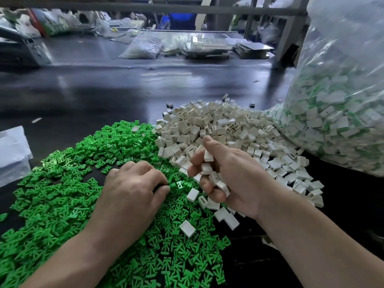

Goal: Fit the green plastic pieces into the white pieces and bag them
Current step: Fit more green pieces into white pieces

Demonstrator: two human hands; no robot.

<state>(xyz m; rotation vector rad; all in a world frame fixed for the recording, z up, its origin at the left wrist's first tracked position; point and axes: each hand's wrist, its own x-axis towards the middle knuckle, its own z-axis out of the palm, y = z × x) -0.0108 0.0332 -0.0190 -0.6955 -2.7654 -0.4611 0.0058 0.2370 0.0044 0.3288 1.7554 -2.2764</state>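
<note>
White pieces [208, 156] in curled right fingers [214, 194].

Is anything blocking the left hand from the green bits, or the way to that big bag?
Nothing visible does. The left hand rests right on the green pieces. The right hand grips a handful of white pieces; between it and the clear bag lies only the low white pile.

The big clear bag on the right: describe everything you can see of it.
The bag is large, of thin, crinkled clear plastic. It sits on the dark table at the right edge, bulging with white pieces with green showing in them. Its top runs out of frame. Its lower left side meets the loose white pile.
</note>
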